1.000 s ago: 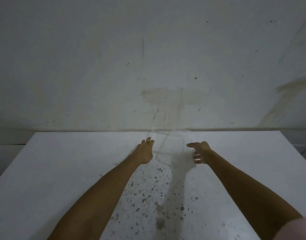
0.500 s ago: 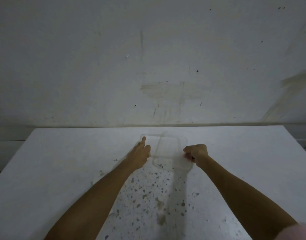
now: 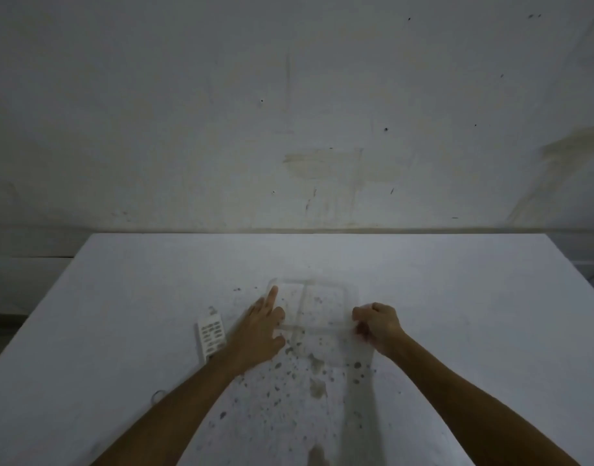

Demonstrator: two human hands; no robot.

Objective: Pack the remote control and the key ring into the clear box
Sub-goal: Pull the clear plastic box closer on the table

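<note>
Before you, a white table (image 3: 440, 297) with dark speckles near its middle, behind it a stained, scuffed pale wall (image 3: 288, 112) with brownish smears.

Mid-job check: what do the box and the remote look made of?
The clear box looks like thin, glossy transparent plastic: the speckled table shows through it and only its edges catch light. The remote control looks like matte white hard plastic with grey buttons, probably rubber.

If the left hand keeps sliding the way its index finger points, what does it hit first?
The left hand already has its fingertip at the clear box's left rim, so probably that wall first; depth is unclear.
</note>
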